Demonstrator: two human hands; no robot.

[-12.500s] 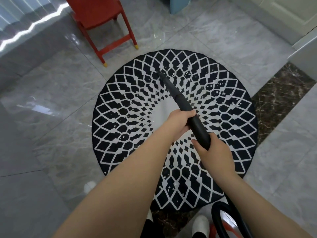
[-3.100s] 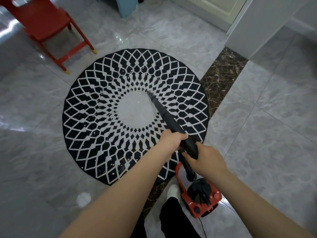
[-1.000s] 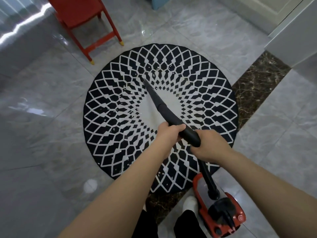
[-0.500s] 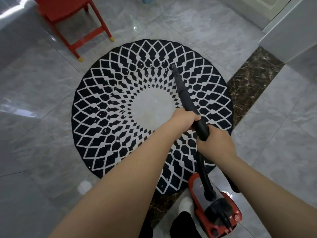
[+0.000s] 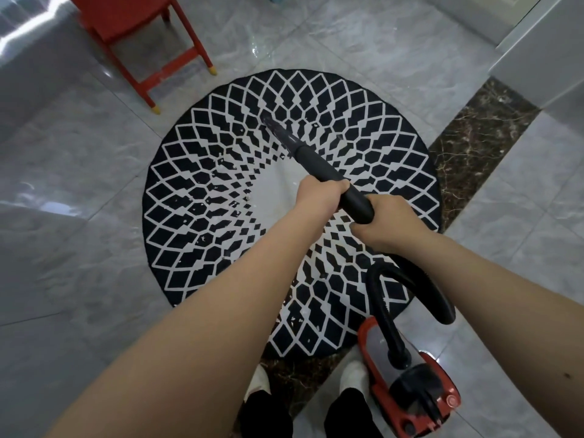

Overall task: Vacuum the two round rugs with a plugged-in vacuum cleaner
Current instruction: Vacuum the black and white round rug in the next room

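On the grey marble floor, both hands work a black vacuum wand over one round rug.

In the head view, the round black-and-white diamond-patterned rug (image 5: pixel 221 197) lies on the glossy grey marble tile floor (image 5: pixel 63 216), and the black tapered plastic vacuum wand (image 5: pixel 316 162) slants across it, its tip down on the pattern just beyond the pale centre. The left hand (image 5: pixel 319 197) has its grip closed around the wand's middle; the right hand (image 5: pixel 384 224) has its grip wrapped shut over the rear end, where the black ribbed hose (image 5: pixel 410 279) loops back to the red canister vacuum cleaner (image 5: pixel 414 384) beside the person's feet. A red plastic chair (image 5: pixel 142 36) stands past the rug. This looks like mid-vacuuming of one rug; only one rug is in sight. Next, sweeping the tip over uncovered rings seems called for.
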